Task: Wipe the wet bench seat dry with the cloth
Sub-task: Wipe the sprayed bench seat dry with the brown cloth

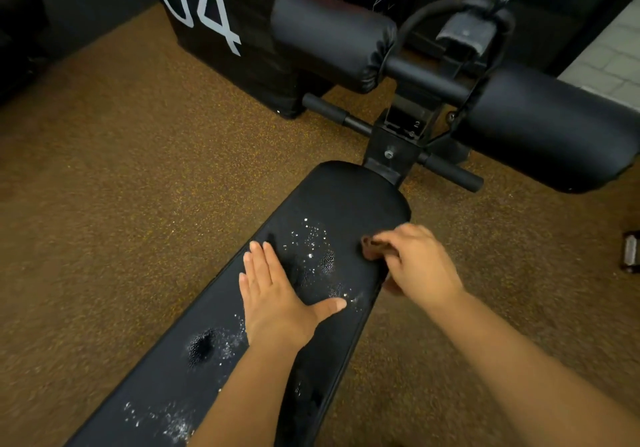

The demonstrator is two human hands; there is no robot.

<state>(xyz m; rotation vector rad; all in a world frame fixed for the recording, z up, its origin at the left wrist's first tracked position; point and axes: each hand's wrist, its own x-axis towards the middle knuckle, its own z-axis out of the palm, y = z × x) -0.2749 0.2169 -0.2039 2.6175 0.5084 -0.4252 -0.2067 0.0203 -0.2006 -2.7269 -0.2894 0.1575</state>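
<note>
A long black padded bench seat (349, 197) runs from the bottom left up toward the middle. Water droplets (311, 242) glisten on its middle, and more wet patches lie lower down near the bottom left. My left hand (273, 294) lies flat on the seat with straight fingers, just left of the droplets. My right hand (415, 259) grips a small brown cloth (372, 247) at the seat's right edge, right of the droplets. Most of the cloth is hidden under the fingers.
Black foam leg rollers (332, 34) and the bench's metal post (391, 145) stand beyond the seat's far end. A black plyo box (221, 10) marked 04 stands behind them. Brown speckled flooring (121, 187) surrounds the bench.
</note>
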